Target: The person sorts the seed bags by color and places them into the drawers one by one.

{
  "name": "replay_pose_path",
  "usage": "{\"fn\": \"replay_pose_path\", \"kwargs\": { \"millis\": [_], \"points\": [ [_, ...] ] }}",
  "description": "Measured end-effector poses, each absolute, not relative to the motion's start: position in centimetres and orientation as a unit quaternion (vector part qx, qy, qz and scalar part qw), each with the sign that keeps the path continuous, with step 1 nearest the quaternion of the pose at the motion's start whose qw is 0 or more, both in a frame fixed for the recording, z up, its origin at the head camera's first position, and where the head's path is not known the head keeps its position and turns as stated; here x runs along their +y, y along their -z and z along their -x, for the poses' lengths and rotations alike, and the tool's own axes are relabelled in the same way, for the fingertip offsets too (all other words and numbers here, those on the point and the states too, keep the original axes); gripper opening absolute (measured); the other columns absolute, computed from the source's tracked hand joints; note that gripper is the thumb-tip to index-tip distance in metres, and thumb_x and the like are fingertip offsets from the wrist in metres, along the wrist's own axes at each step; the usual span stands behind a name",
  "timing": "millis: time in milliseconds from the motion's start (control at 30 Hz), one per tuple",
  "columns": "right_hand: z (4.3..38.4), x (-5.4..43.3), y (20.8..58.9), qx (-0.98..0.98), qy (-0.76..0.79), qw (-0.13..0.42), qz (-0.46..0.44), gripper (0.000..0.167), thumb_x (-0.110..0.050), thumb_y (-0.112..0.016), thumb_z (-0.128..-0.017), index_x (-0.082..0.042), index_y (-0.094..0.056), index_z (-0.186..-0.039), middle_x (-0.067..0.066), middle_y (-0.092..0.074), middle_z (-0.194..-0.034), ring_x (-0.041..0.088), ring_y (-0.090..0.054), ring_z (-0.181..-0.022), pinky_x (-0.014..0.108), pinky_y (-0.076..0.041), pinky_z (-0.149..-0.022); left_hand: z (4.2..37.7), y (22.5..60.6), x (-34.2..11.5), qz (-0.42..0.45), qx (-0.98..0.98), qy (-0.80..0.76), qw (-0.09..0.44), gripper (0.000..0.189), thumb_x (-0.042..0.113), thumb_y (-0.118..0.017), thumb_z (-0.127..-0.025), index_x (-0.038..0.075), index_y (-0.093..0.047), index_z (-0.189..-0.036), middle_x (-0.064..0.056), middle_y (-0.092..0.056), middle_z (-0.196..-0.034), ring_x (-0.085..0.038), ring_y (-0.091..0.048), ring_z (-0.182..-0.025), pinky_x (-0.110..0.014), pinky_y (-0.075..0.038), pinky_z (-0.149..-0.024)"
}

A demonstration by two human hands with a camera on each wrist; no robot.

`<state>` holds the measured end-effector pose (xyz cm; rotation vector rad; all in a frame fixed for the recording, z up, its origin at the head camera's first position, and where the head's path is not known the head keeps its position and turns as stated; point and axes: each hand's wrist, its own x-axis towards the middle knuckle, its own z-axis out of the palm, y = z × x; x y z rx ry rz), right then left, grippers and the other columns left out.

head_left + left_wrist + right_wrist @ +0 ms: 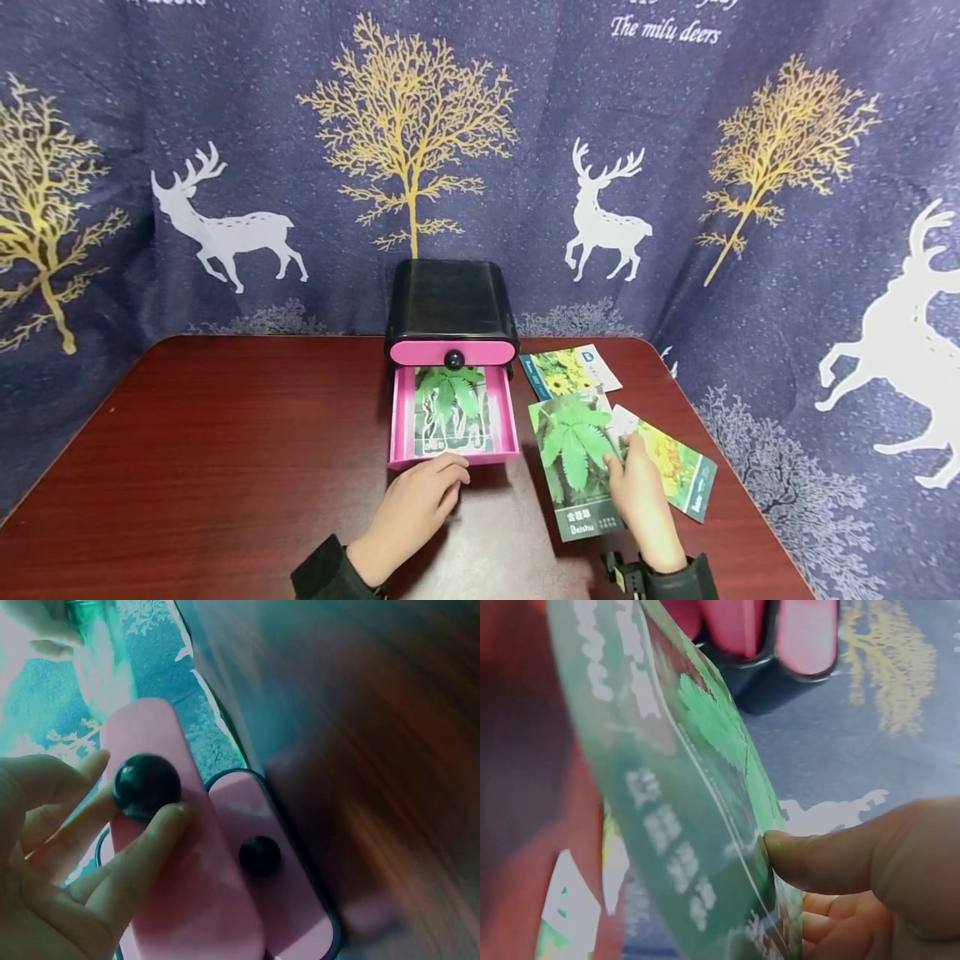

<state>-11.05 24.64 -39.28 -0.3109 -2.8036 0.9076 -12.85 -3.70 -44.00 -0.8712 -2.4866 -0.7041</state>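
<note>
My left hand (418, 507) is at the front of the pulled-out pink drawer (513, 425), pinching its round black knob (147, 786) between thumb and fingers. Inside the drawer lies a seed packet (450, 408) with a green leaf picture and glare on its surface. A similar green leaf packet (573, 458) is gripped by its right edge in my right hand (637, 483), thumb on the printed face. It is lifted and tilted, and overlaps other packets in the head view.
A black cabinet (452, 296) stands at the table's back edge, its upper pink drawer (420, 352) pushed in. To its right lie a yellow-flower packet (558, 372) and an orange-flower packet (686, 467) on the dark red table (225, 467). A blue deer-print cloth (270, 167) hangs behind.
</note>
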Motion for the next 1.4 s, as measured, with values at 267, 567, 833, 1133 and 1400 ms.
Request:
{"fn": "replay_pose_path", "kwargs": {
  "millis": [267,567,833,1133,1400],
  "points": [
    [10.2,23.1,37.1,-0.942,-0.310,0.104,0.078,0.037,-0.007,-0.052,-0.093,0.012,-0.039,-0.123,0.031,-0.058,-0.096,0.034,-0.058,-0.077,0.041,-0.042,-0.063,12.5,42.8,-4.3,0.293,-0.900,0.282,0.157,0.012,0.010,-0.063,-0.086,0.018,-0.068,-0.093,0.007,-0.068,-0.101,-0.005,-0.065,-0.090,-0.024,-0.053,-0.075],
    [10.8,18.6,37.2,-0.904,-0.419,0.066,0.052,0.036,-0.012,-0.053,-0.094,0.005,-0.042,-0.124,0.027,-0.057,-0.114,0.026,-0.056,-0.082,0.036,-0.044,-0.072,13.1,40.5,-4.8,0.206,-0.757,0.610,-0.110,0.041,0.012,-0.048,-0.097,-0.009,-0.045,-0.131,-0.025,-0.064,-0.105,-0.023,-0.069,-0.078,-0.023,-0.056,-0.066],
    [11.3,15.1,38.1,-0.869,-0.491,0.047,0.026,0.031,-0.013,-0.053,-0.094,0.002,-0.040,-0.117,0.008,-0.050,-0.084,0.010,-0.037,-0.059,0.023,-0.033,-0.059,13.3,40.6,-5.3,0.187,-0.661,0.682,-0.251,0.041,0.021,-0.052,-0.095,-0.008,-0.042,-0.122,-0.013,-0.063,-0.097,-0.016,-0.064,-0.090,-0.036,-0.056,-0.079],
    [12.3,14.4,38.5,-0.856,-0.517,0.021,0.018,0.035,-0.016,-0.059,-0.090,-0.001,-0.041,-0.116,0.008,-0.056,-0.084,0.011,-0.042,-0.064,0.024,-0.036,-0.063,13.5,40.6,-6.3,0.154,-0.711,0.649,-0.221,0.036,0.012,-0.053,-0.092,-0.007,-0.045,-0.121,-0.006,-0.053,-0.078,-0.020,-0.066,-0.080,-0.036,-0.057,-0.070],
    [12.6,14.0,38.6,-0.832,-0.555,-0.007,0.017,0.053,-0.012,-0.065,-0.086,-0.002,-0.036,-0.129,0.016,-0.065,-0.093,0.012,-0.057,-0.063,0.026,-0.047,-0.055,13.8,40.6,-6.8,0.136,-0.688,0.676,-0.224,0.039,0.011,-0.053,-0.092,-0.009,-0.047,-0.125,-0.020,-0.068,-0.098,-0.019,-0.068,-0.084,-0.035,-0.057,-0.073]
  ]
}}
